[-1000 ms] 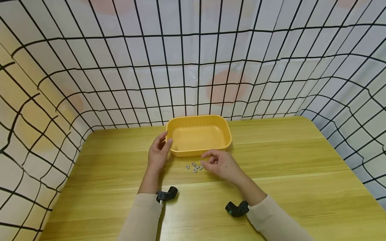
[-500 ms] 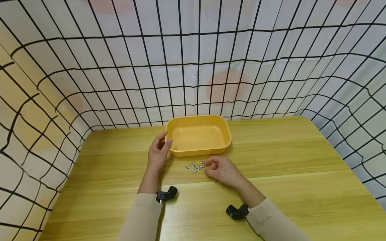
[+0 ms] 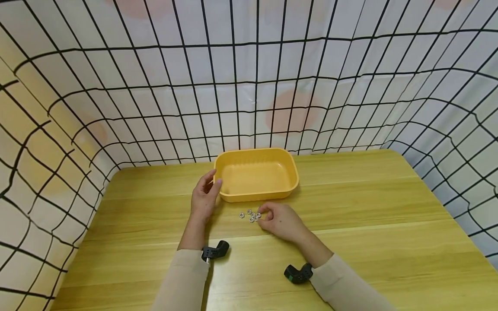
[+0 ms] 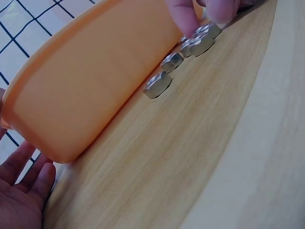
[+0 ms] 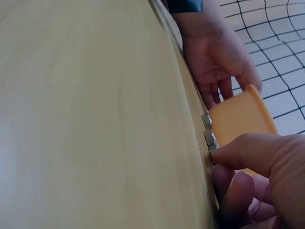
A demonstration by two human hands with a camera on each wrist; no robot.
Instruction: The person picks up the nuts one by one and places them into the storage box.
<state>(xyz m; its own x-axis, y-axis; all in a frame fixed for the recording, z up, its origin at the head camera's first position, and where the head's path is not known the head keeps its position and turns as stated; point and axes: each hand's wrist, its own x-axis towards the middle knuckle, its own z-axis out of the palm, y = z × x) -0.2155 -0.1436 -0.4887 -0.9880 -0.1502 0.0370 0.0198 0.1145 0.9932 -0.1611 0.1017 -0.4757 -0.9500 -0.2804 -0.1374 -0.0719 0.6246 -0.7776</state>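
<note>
right hand (image 3: 283,222): fingers bent, thumb and index fingertips apart in the head view, down at a small cluster of metal nuts (image 4: 157,87). thumb side appears to touch one in the right wrist view; cannot tell whether any nut is pinched. most of the nuts lie close together just left of these fingertips, one slightly apart on the side toward the other hand. black wrist device (image 3: 298,274) and beige sleeve (image 3: 348,283) behind the hand. all on a wood-grain counter (image 3: 369,207).

just beyond the right hand and the nuts: yellow tray (image 3: 256,197), upright, long side facing the hand. at the tray's far-left end, left hand (image 3: 203,202): thumb and fingers relaxed and spread apart, resting against the end wall and rim. second black wrist device (image 3: 215,250) behind it.

farthest beyond both hands: black grid (image 3: 256,65) before pale, pink-blotched backing.
</note>
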